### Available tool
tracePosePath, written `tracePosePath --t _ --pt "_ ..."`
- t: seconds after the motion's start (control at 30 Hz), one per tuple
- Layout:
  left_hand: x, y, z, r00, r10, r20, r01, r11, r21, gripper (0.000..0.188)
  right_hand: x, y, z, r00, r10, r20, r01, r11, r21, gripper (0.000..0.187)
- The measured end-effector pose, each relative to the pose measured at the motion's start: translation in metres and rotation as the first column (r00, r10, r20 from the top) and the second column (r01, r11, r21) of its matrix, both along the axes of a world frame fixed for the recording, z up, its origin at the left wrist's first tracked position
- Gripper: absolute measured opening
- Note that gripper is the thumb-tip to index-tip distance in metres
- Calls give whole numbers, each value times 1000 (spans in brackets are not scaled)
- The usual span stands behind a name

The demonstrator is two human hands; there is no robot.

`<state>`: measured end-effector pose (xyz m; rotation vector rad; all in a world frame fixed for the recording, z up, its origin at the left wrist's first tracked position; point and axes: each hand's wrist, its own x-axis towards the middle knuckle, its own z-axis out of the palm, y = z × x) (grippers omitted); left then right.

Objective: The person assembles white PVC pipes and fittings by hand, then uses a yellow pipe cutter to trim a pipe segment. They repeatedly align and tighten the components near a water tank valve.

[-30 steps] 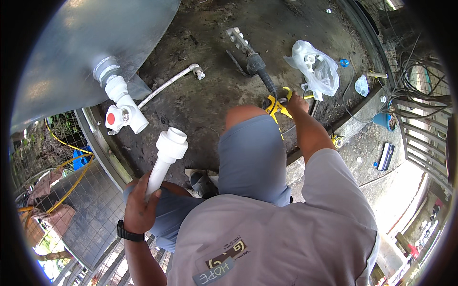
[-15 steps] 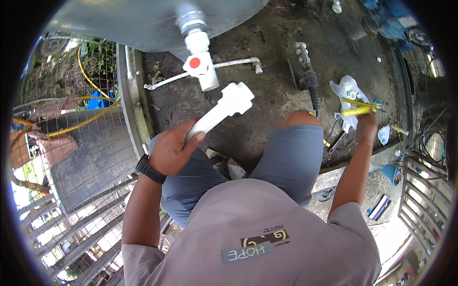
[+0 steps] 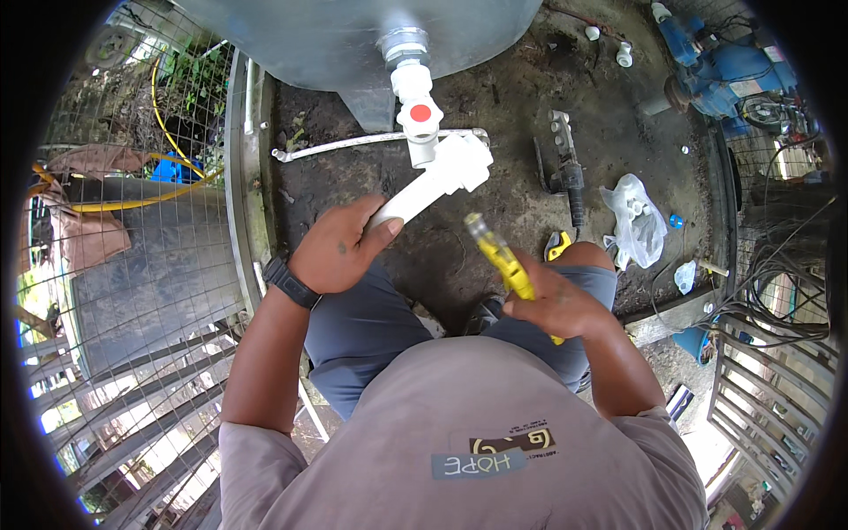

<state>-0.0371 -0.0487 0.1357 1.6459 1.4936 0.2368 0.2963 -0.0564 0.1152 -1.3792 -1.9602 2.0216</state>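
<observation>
My left hand (image 3: pixel 340 243), with a black watch at its wrist, is closed round a white plastic pipe (image 3: pixel 406 203). A bulky white fitting (image 3: pixel 466 163) tops that pipe, just in front of the white valve (image 3: pixel 420 115) with a red round mark. In the picture the fitting overlaps the valve's lower outlet; whether they touch I cannot tell. My right hand (image 3: pixel 561 296) grips a yellow-handled tool (image 3: pixel 508 263) over my right thigh. Its narrow greyish end points up and left toward the pipe; its exact kind is unclear.
Above hangs a grey metal tank (image 3: pixel 353 44) carrying the valve. A thin white pipe (image 3: pixel 344 144) lies behind it. To the right are a dark power tool (image 3: pixel 570 168), a yellow-black object (image 3: pixel 558 246), a plastic bag of fittings (image 3: pixel 638 225) and a blue pump (image 3: pixel 729 79). Wire mesh (image 3: pixel 159 283) stands left.
My right hand has brought the yellow-handled tool from beside the bag to over my thigh. My left hand has moved slightly up and right, bringing the pipe's fitting up to the valve outlet.
</observation>
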Motion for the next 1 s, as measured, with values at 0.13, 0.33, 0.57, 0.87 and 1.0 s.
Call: tracePosePath --t 0.13,0.33,0.57,0.87,1.0 --pt "1 -8 -12 990 -36 136 2 970 245 39 -39 -10 -8 995 41 90 -52 990 128 80" --pt "-3 -12 -8 990 -43 132 18 982 187 45 -68 3 11 976 87 198 -97 994 43 79" --pt "-3 -16 -21 984 -111 136 84 978 191 49 -85 -2 14 972 -10 235 -13 995 98 79" --pt "-2 -12 -18 982 -122 141 105 987 124 50 -87 -7 7 968 -46 248 5 987 163 79" --pt "-3 -12 -20 983 -137 118 118 981 156 50 -90 -5 11 960 -39 278 8 994 113 79"
